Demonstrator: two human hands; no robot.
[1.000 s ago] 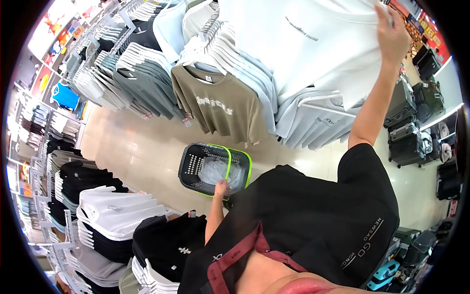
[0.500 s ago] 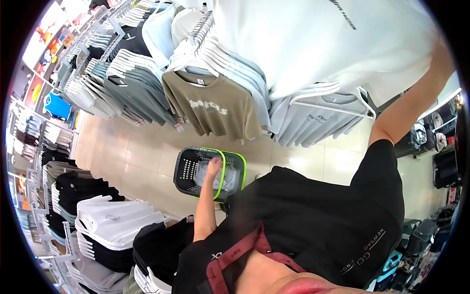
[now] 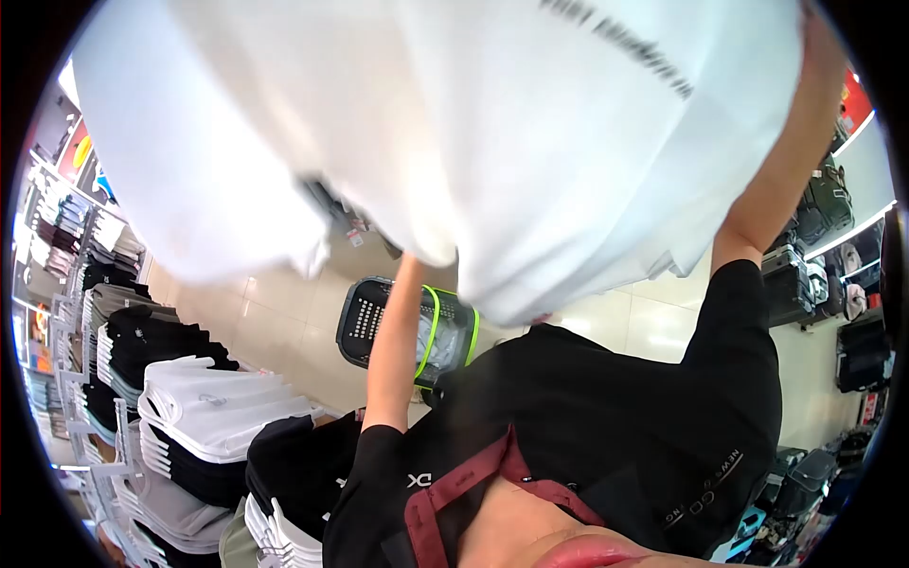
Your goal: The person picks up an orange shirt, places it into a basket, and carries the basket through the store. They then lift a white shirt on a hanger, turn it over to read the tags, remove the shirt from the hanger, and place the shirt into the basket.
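Note:
A large white shirt [image 3: 587, 161] with dark lettering is held up close to the camera, filling most of the upper view. My right arm is raised along its right edge, and my right hand [image 3: 820, 24] is at the shirt's side, mostly cut off by the frame border; its fingers hardly show. From the lower left my left forearm reaches up to the shirt's lower folds, with the hand itself hidden behind the cloth. Below, a dark shopping basket [image 3: 357, 317] with a bright green rim and handle stands on the floor, holding pale grey cloth [image 3: 431, 343].
At the lower left hang racks of white shirts [image 3: 222, 407] and black shirts [image 3: 142, 346]. Bags and luggage [image 3: 791, 284] line the right side. Tiled floor [image 3: 275, 327] shows around the basket. The white shirt blocks most of the far rack.
The white shirt has swung left and nearer, covering the far rack. My left hand has left the basket and risen behind the shirt. My right hand has shifted up and slightly left.

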